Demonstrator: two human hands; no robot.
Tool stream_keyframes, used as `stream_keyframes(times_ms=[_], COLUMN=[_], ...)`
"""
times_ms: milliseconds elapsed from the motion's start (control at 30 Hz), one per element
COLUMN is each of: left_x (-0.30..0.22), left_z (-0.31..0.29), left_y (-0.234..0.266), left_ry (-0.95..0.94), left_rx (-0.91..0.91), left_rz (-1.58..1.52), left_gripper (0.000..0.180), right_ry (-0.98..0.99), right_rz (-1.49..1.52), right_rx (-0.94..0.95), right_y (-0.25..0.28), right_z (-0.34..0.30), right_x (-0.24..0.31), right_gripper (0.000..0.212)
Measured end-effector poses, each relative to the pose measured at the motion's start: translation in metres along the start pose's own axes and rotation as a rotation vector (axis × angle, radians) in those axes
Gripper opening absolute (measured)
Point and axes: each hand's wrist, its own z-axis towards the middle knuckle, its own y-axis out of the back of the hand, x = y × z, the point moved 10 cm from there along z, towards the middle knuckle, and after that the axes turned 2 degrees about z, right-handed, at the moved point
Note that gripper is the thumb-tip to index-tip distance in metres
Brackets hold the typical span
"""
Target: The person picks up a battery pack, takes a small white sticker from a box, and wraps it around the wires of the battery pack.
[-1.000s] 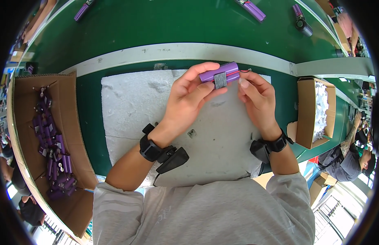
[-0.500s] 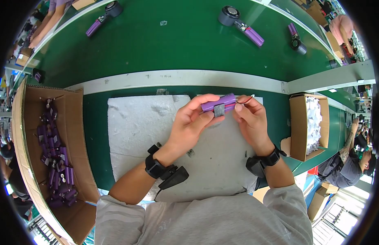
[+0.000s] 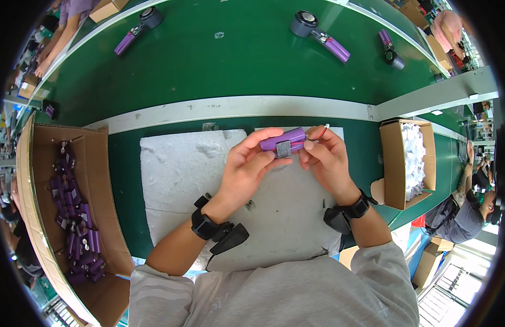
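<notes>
Between my hands, above the white foam sheet (image 3: 192, 163), is a purple battery pack (image 3: 284, 138) made of cylindrical cells side by side. A grey patch (image 3: 284, 149) sits on its near side, and thin red and black wires with a small white connector (image 3: 326, 126) come off its right end. My left hand (image 3: 247, 161) grips the pack's left part, thumb in front and fingers behind. My right hand (image 3: 329, 157) is closed at the right end, its thumb and fingers pinching the pack's end and wires.
To the left stands a deep cardboard box (image 3: 113, 218) with many purple battery packs (image 3: 72, 212). A smaller cardboard box (image 3: 393, 163) of white pieces is at the right. Beyond a pale rail (image 3: 236, 104), black round motor units (image 3: 304, 23) with purple packs lie on the green surface (image 3: 219, 65). Other people work nearby.
Both hands and the battery pack have shifted slightly left in the picture, and the whole view has moved a little. The pack's grip looks the same.
</notes>
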Motion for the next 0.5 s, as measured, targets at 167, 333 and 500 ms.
stream_keyframes(times_ms=[167,333,500], left_x=[-0.0003,-0.0006,0.0011], left_z=[0.0016,0.0035,0.0037], left_y=[-0.0013,0.0021,0.0035], left_ry=[0.004,0.021,0.042], left_rx=[0.009,-0.005,-0.027], left_rz=[-0.008,0.003,0.007], left_gripper=[0.036,0.036,0.036], right_ry=[0.023,0.021,0.033], right_rz=[-0.005,0.001,0.003], right_rx=[0.013,0.009,-0.011], right_y=[0.0007,-0.0027,-0.0022], right_z=[-0.0004,0.0013,0.0012], right_x=[0.0019,0.0008,0.0021], right_gripper=[0.007,0.007,0.007])
